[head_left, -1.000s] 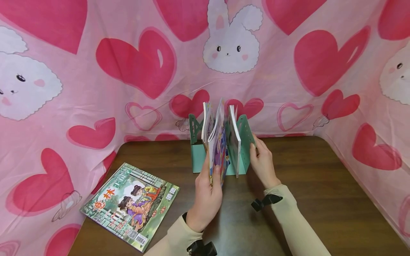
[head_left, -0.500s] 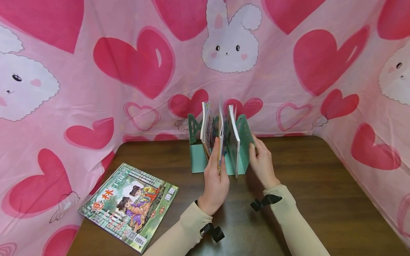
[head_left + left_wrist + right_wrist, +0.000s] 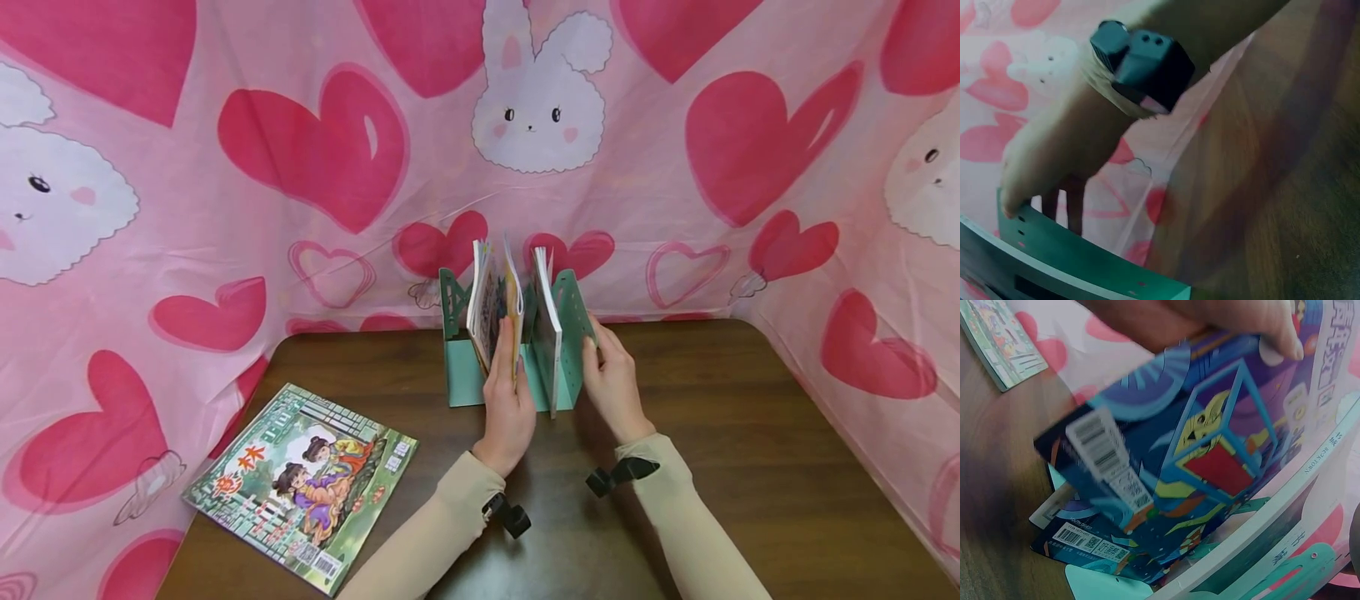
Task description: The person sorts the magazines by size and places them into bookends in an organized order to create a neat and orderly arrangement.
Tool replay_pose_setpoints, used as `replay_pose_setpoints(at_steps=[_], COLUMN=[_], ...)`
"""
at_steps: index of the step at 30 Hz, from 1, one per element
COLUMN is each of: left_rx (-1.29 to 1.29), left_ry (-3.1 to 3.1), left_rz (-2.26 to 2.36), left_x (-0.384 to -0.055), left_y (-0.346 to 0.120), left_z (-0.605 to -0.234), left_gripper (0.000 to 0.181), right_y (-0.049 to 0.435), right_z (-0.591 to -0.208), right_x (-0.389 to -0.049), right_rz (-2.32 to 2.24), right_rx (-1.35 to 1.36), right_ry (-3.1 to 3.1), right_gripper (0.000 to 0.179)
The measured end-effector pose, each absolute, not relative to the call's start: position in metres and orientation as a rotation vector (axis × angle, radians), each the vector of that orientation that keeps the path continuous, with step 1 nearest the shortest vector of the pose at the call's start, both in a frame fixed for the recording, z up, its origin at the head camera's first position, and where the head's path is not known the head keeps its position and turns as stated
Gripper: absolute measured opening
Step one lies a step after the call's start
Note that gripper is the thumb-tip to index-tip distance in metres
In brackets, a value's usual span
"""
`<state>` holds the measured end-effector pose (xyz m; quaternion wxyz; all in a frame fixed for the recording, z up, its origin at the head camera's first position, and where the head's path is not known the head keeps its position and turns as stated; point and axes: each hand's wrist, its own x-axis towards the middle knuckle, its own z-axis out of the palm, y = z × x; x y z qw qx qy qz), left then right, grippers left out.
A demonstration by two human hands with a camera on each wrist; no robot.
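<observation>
My left hand [image 3: 510,421] grips a colourful magazine [image 3: 514,304] by its near edge, thumb on one side and fingers on the other. That magazine stands upright within the green bookend rack [image 3: 465,375]. In the right wrist view its dark blue cover [image 3: 1210,444] is tilted, and a second blue magazine [image 3: 1085,544] lies close below it. My right hand [image 3: 617,379] pinches the rack's right end plate [image 3: 573,346]; fingers straddle this plate in the left wrist view. Between that plate and the held magazine stands a white-edged magazine [image 3: 553,342]. Another magazine [image 3: 482,321] stands on the left.
A green illustrated magazine [image 3: 307,483] lies flat on the brown wooden table [image 3: 750,467], at the left. A pink cloth [image 3: 420,183] with hearts and rabbits hangs behind the table and along its sides.
My left hand has moved forward and slightly right, carrying the magazine farther into the rack and turning it more edge-on. My right hand keeps its hold on the end plate.
</observation>
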<state>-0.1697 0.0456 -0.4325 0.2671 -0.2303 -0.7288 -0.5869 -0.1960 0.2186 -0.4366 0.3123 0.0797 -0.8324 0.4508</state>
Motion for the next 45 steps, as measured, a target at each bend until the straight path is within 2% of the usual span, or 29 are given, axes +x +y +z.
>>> replay_pose_setpoints(at_steps=[9, 19, 45], left_rx=[-0.605, -0.53, -0.462], left_ry=[-1.994, -2.025, -2.028], left_rz=[-1.571, -1.515, -1.532], left_x=[-0.187, -0.206, -0.21], left_y=[0.059, 0.069, 0.075], left_z=[-0.448, -0.463, -0.466], left_gripper=[0.072, 0.083, 0.073], right_y=[0.217, 0.215, 0.215], right_z=[-0.437, -0.435, -0.437], right_x=[-0.196, -0.195, -0.196], right_rz=[1.176, 1.172, 1.157], right_rx=[0.206, 0.209, 0.201], right_ry=[-2.19, -2.186, -2.189], right_gripper=[0.044, 0.045, 0.044])
